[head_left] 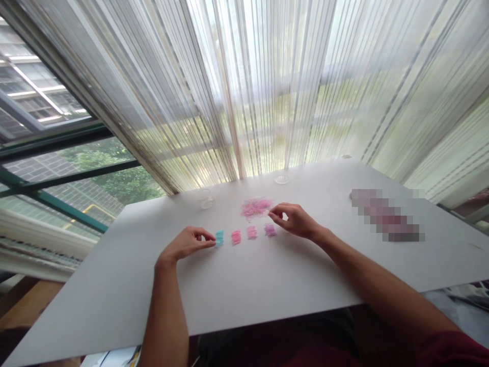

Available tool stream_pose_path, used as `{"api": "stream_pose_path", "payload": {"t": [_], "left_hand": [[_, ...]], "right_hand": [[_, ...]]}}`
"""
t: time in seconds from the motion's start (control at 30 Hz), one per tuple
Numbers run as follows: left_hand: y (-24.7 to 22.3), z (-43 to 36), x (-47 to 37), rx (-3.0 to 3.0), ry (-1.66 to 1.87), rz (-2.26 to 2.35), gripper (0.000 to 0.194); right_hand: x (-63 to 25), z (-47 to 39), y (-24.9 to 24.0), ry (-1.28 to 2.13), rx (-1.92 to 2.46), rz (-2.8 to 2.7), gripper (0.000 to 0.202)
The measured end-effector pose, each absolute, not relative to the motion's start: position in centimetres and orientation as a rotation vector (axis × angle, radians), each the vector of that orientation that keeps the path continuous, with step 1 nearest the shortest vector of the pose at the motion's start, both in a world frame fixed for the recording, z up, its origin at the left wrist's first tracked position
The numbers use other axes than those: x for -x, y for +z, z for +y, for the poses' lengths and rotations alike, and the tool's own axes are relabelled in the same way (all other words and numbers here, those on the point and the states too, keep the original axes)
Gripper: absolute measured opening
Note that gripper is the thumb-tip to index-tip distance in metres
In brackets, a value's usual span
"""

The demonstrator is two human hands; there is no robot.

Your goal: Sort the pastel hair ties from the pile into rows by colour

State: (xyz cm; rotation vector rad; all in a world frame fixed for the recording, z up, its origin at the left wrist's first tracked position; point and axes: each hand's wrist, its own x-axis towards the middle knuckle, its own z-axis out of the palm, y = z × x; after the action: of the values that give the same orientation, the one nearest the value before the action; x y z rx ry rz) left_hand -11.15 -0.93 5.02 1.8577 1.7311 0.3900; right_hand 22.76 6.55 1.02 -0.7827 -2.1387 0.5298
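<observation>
A row of small colored heaps of thin pieces lies on the white table (126, 285): a blue heap (219, 238), a coral-pink heap (236, 237), a pale pink heap (252, 233) and a purple heap (270, 230). Behind the row is a loose mixed pile (255, 207), mostly pink; its thin pieces are too small to name. My left hand (189, 242) has its thumb and fingers brought together at the left edge of the blue heap. At the right edge of the mixed pile, my right hand (295, 219) is closed in a pinch; what is between its fingertips cannot be made out.
A clear cup-like container (206, 200) stands at the back left, and a clear shallow dish (282, 179) sits at the back edge. To the right lies a long pixelated object (385, 216). Sheer striped curtains (263, 92) hang behind the table, with a window on the left.
</observation>
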Motion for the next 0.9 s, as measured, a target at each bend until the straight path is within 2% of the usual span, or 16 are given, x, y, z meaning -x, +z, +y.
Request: {"api": "stream_pose_path", "payload": {"t": [0.2, 0.9], "left_hand": [[4.73, -0.90, 11.46, -1.796, 0.255, 1.678, 0.037], [4.10, -0.49, 10.69, -1.730, 0.255, 1.677, 0.031]], "right_hand": [[-22.82, 6.56, 0.98, 0.515, 0.760, -2.144, 0.021], [-23.34, 7.08, 0.87, 0.494, 0.798, -2.149, 0.023]]}}
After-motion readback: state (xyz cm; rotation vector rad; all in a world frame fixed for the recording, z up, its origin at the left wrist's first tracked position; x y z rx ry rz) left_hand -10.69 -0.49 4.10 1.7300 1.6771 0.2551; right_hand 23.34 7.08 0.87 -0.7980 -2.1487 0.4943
